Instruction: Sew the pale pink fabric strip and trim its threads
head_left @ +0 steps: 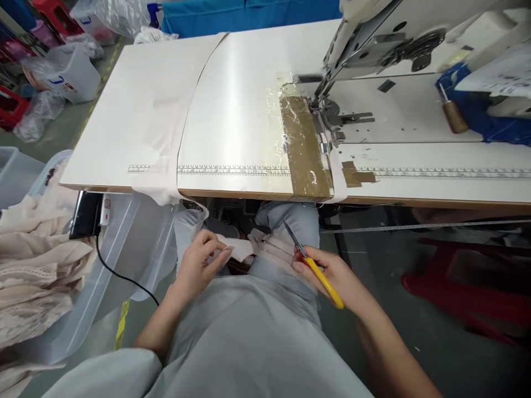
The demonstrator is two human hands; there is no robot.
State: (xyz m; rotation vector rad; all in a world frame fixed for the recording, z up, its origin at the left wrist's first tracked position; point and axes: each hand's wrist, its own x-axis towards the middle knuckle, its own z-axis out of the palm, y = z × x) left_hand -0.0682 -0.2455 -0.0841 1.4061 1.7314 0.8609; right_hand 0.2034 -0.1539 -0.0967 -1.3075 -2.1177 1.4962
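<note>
My left hand [203, 260] pinches a small pale pink fabric piece [244, 249] over my lap, below the table's front edge. My right hand [332, 273] is closed round yellow-handled thread snips [315, 265], their blades pointing up and left toward the fabric. The fabric stretches between the two hands across my grey-trousered knees. The snip tips sit just right of the fabric's edge.
A white sewing table [232, 110] with printed ruler strips lies ahead, with the sewing machine [373, 50] at its right. A clear bin [136, 243] and beige lace fabric [33, 265] sit at my left. A red stool [468, 282] stands at the right.
</note>
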